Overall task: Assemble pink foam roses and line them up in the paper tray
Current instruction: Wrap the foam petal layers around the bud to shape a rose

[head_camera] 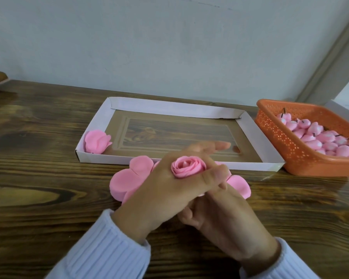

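My left hand [167,190] holds a rolled pink foam rose [187,167] upright, ringed by its thumb and forefinger, with the other fingers stretched toward the tray. Under it lies my right hand [230,218]. Its fingertips are tucked beneath the left hand and hidden, so what they hold cannot be seen. A stack of pink foam petal sheets [125,181] rests on the table below both hands. Just beyond stands the white paper tray [189,109], with one finished rose [97,141] in its near left corner.
An orange perforated basket [290,146] at the right holds several pink foam buds [320,135] with dark stems. The tray and basket sit on a dark wooden table [38,158] against a pale wall. Something brown shows at the far left edge.
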`<state>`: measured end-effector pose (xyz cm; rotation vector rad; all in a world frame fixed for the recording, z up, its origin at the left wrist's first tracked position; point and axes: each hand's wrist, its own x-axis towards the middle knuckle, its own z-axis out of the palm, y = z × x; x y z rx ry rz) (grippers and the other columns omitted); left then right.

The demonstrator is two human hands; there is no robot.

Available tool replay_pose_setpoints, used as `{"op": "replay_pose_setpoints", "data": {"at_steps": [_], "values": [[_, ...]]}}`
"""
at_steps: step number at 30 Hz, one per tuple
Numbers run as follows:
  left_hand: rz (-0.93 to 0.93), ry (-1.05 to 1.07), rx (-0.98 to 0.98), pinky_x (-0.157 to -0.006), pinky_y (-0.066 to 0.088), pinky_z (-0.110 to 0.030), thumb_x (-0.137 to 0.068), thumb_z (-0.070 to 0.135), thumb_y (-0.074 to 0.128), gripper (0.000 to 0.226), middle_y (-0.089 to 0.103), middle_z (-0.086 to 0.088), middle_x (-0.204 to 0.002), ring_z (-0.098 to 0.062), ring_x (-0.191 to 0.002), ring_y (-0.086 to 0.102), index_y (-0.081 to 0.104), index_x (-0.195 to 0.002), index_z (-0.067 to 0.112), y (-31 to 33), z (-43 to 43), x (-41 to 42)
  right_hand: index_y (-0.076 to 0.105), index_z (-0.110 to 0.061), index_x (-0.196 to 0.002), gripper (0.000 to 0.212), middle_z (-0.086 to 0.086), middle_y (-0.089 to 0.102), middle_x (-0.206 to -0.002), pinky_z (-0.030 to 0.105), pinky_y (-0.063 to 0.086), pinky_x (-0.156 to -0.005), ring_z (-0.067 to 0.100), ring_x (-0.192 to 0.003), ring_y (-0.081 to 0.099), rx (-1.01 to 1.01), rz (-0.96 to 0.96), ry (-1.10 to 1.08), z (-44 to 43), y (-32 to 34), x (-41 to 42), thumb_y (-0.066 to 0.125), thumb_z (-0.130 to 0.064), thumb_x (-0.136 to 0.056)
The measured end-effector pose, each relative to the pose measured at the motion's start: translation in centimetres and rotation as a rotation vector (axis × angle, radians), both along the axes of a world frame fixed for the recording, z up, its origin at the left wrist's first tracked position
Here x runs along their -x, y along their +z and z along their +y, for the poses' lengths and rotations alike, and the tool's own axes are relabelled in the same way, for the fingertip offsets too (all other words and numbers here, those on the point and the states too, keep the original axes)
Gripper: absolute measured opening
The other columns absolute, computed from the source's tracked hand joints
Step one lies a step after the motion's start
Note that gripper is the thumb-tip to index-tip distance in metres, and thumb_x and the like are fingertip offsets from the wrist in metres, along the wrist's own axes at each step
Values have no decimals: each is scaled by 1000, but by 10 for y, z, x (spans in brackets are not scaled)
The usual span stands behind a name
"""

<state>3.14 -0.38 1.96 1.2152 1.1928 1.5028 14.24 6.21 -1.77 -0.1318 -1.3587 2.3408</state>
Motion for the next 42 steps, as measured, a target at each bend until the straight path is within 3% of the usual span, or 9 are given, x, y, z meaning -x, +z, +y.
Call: {"op": "replay_pose_setpoints", "data": {"at_steps": [4,9,13,16,20,24,28,34,42], "values": [[-45,32,-57,-34,37,-16,-68,46,69,21,70,19,-105,-3,-39,51,67,-62,25,-1,1,-1,52,-4,-115,36,5,59,-83,23,43,-64,12,-75,56,-17,94,-7,-3,-1,1,66,-24,-89],[22,34,-32,-39,44,-22,-69,52,67,20,65,25,-61,-1,-33,46,74,-84,40,-3,0,-1,46,1,-120,36,7,54,-77,24,38,-62,11,-68,50,12,39,-54,1,-4,0,54,-27,-98],[56,26,-92,-37,41,-20,-72,48,66,20,68,22,-105,2,-43,57,72,-65,31,1,-1,-1,57,0,-112,35,16,50,-88,27,37,-62,15,-71,51,8,55,-46,-1,-2,2,60,-30,-93],[75,54,-131,-44,44,-21,-71,46,67,19,67,18,-109,1,-61,64,63,-55,37,1,0,-2,44,6,-122,51,17,52,-91,26,42,-65,15,-76,54,16,80,-32,-1,-3,1,68,-23,-87],[88,-3,-138,-51,53,-21,-73,39,70,10,65,15,-118,-7,-71,69,66,-73,30,-1,-1,-1,56,-2,-121,36,22,35,-104,30,34,-68,20,-81,44,51,41,-68,3,1,-2,47,-19,-91],[54,-73,-117,-45,47,-16,-80,39,63,14,63,18,-121,-2,-51,57,66,-93,34,-1,-1,-3,38,2,-121,43,15,44,-81,25,38,-58,14,-66,54,246,128,35,6,1,-1,61,-19,-92],[62,-106,-92,-45,46,-16,-82,43,62,13,67,-17,-101,-1,-51,54,66,-94,44,-3,0,-1,46,0,-110,30,7,55,-74,23,40,-61,11,-66,55,268,108,104,8,1,-2,55,-23,-94],[117,-109,-152,-55,55,-18,-85,32,62,30,73,12,-85,0,-64,67,66,-115,32,-5,1,8,65,-9,-92,52,-1,58,-67,18,43,-62,6,-61,54,330,99,204,7,3,-2,21,-35,-100],[253,-20,-212,-71,51,-11,-88,32,58,25,71,21,-84,6,-79,67,70,-109,29,0,1,11,67,-11,-85,32,-2,56,-68,19,43,-63,6,-61,51,300,117,286,8,3,-1,53,-38,-94]]}}
